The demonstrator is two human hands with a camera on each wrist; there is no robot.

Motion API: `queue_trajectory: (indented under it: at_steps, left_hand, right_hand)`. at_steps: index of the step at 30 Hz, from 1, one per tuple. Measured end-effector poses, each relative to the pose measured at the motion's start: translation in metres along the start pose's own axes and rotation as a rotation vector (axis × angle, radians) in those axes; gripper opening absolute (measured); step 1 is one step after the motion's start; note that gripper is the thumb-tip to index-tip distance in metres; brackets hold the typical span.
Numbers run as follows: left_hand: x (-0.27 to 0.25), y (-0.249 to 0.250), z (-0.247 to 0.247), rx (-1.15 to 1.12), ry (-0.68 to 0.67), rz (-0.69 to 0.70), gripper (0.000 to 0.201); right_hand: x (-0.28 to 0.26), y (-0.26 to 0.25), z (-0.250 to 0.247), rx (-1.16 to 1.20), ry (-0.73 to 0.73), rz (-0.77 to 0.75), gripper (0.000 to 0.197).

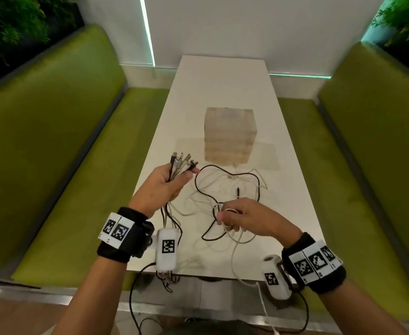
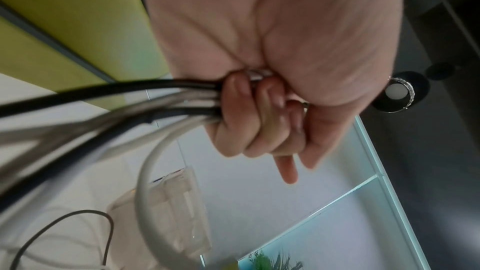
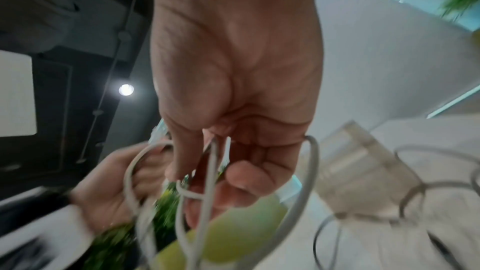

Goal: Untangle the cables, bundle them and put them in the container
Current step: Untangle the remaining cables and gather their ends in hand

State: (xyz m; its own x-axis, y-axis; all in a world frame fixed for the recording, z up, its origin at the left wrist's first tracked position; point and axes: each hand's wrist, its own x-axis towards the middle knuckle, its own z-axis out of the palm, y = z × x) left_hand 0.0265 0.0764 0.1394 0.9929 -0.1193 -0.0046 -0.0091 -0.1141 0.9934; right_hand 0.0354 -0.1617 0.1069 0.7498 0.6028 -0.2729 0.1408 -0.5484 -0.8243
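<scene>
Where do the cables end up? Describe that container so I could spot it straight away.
Start from the long white table between the two green benches. Near its middle, just beyond the loose cables, stands the container: a tall, frosted, see-through box. It is the only boxy, upright thing on the table; everything else there is thin cable.

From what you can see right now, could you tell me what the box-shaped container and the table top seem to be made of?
The translucent ribbed box-shaped container looks like frosted plastic: its walls are cloudy, pale and banded with horizontal ridges. The white rectangular table top seems a smooth laminate or coated board with a slight sheen, since it faintly mirrors the container; the core cannot be told.
</scene>
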Motion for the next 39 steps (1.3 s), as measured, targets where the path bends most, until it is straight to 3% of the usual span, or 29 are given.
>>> queue_trajectory:
  at_steps: [4,8,11,16,20,23,26,29,31,33,34,37,39]
  left_hand:
    - [-0.002,0.006,0.008,-0.047,0.02,0.009,0.017]
    - [-0.004,0.005,0.015,-0.061,0.047,0.005,0.018]
    - [-0.006,0.004,0.017,-0.075,0.055,0.009,0.019]
    - [-0.008,0.003,0.016,-0.094,0.058,0.014,0.019]
    - [-0.01,0.004,0.012,-0.112,0.071,0.02,0.021]
    - [-0.012,0.004,0.009,-0.143,0.079,0.025,0.02]
    - [-0.013,0.004,0.009,-0.175,0.066,0.036,0.016]
    - [-0.012,0.004,0.013,-0.196,0.06,0.036,0.018]
    - [-0.012,0.004,0.015,-0.197,0.067,0.031,0.023]
    - [-0.012,0.005,0.017,-0.204,0.073,0.025,0.023]
    - [-0.011,0.005,0.017,-0.206,0.074,0.024,0.023]
    - [-0.013,0.004,0.015,-0.204,0.069,0.034,0.018]
    - [-0.014,0.003,0.012,-0.219,0.079,0.035,0.016]
  right_hand:
    - [-0.003,0.019,0.049,-0.058,-0.129,0.056,0.023]
    - [-0.005,0.032,0.076,-0.014,-0.124,0.111,0.018]
    - [-0.008,0.042,0.091,-0.091,-0.171,0.034,0.022]
    - [-0.015,0.039,0.098,-0.189,-0.368,-0.08,0.023]
    - [-0.016,0.053,0.096,-0.323,-0.468,0.102,0.026]
    - [-0.016,0.066,0.089,-0.303,-0.421,0.164,0.019]
    - [-0.012,0.074,0.079,-0.214,-0.225,0.23,0.011]
    - [-0.003,0.077,0.078,-0.152,-0.119,0.26,0.034]
    - [0.004,0.071,0.086,-0.151,-0.168,0.25,0.051]
    - [0.011,0.066,0.104,-0.295,-0.233,0.257,0.058]
    - [0.013,0.065,0.113,-0.376,-0.235,0.239,0.052]
    - [0.018,0.066,0.128,-0.406,-0.199,0.14,0.009]
    - [0.016,0.066,0.127,-0.388,-0.271,0.109,0.008]
